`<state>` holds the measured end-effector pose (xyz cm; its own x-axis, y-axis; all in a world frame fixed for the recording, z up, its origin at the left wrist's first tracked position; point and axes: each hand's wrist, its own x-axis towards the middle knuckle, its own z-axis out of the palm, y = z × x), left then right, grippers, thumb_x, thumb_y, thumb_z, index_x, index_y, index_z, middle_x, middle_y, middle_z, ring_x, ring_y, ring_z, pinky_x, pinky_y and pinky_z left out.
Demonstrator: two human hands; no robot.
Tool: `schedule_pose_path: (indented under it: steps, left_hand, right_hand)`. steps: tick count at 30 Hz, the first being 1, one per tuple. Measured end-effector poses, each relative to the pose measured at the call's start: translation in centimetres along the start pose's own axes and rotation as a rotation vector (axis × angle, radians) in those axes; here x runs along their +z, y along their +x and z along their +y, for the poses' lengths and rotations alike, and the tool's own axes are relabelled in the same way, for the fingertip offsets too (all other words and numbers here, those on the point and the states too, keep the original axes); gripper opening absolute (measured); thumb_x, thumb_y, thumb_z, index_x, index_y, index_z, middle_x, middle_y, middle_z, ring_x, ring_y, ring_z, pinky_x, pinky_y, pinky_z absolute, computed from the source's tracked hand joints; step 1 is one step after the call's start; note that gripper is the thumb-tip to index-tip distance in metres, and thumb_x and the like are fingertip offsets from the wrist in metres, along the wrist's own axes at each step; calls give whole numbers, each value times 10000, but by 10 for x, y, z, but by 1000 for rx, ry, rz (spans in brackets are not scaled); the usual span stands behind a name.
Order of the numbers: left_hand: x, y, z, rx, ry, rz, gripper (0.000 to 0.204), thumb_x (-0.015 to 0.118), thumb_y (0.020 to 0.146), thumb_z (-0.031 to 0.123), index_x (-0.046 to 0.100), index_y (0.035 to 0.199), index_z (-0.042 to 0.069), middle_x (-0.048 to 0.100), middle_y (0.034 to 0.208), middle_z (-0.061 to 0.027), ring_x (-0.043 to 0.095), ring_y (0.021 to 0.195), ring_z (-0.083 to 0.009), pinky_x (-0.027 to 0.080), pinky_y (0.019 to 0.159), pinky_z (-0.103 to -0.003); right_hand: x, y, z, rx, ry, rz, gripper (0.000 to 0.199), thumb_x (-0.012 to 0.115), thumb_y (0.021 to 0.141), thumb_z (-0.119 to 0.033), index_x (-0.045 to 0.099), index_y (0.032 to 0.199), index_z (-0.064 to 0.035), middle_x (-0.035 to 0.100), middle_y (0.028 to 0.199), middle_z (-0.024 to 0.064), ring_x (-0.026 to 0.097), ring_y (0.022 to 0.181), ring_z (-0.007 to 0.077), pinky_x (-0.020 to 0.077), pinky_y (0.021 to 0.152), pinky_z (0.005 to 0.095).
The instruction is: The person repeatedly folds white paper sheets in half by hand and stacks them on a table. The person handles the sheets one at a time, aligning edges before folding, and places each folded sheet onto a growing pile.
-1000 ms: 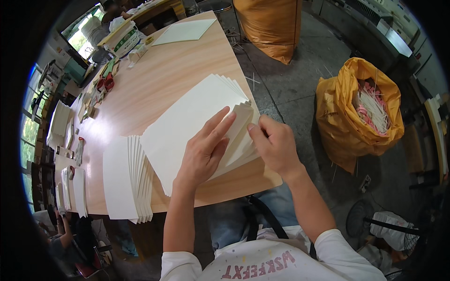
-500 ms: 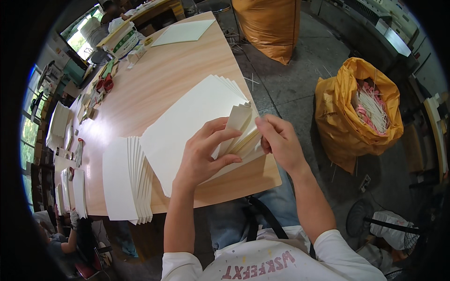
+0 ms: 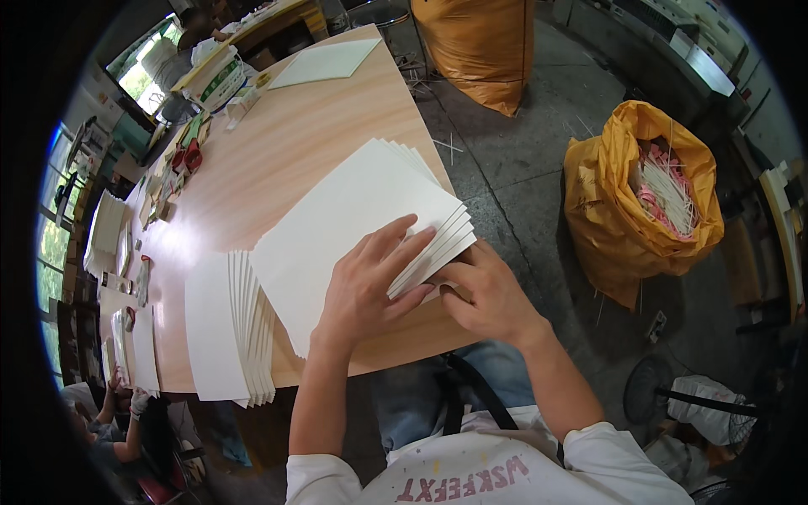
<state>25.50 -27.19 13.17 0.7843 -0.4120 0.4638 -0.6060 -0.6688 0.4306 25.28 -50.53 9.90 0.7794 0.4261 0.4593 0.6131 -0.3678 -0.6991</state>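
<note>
A fanned stack of large white sheets (image 3: 328, 210) lies aslant at the table's near right corner, its right-hand edges stepped. Across the top sheet rests my left hand (image 3: 362, 286), fingers stretched and spread, the thumb by the stack's near edge. My right hand (image 3: 492, 299) is curled at the stack's right corner; some fingertips are hidden under the sheets. To the left of my left hand lies a second fanned stack of white sheets (image 3: 217, 324).
The wooden table (image 3: 286, 160) carries red-handled scissors (image 3: 194, 156), more white stacks on its left and a pale sheet (image 3: 328, 63) at its far end. An open orange sack (image 3: 602, 219) of thin white sticks stands right, a fan (image 3: 648, 391) lower right. Another person (image 3: 118, 429) sits lower left.
The sheet corners that were bent up between my hands now lie flat. My left hand has flattened onto the stack, and my right hand has moved down and slightly left to its near edge.
</note>
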Motion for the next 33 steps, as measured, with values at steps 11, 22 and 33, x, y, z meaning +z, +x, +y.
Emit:
schedule_pose_path:
  steps: [11,22,33]
  left_hand:
    - [7,3,-7,29,102,4,507,936,860,242,795,1328,109,760,1411,-97,738,1265,-348,640,992,-466]
    - [2,0,0,-161,-122,42,615,837,976,153,679,1571,161,726,1447,-146,741,1246,-385,616,1025,-473]
    - [5,0,-8,-102,-185,52,259,834,975,112,838,1222,189,705,1505,-127,768,1225,-331,641,959,-461]
  right_hand:
    - [2,-1,-1,13,3,40,304,705,897,-9,765,1195,5,715,1232,190,656,1189,400,561,1065,500]
    - [-37,9,-3,336,-162,27,361,798,1063,-284,615,910,-12,654,801,136,672,723,303,523,681,449]
    - [-8,31,-3,475,427,190,393,735,1116,-226,550,793,-102,585,716,-34,592,654,53,425,572,248]
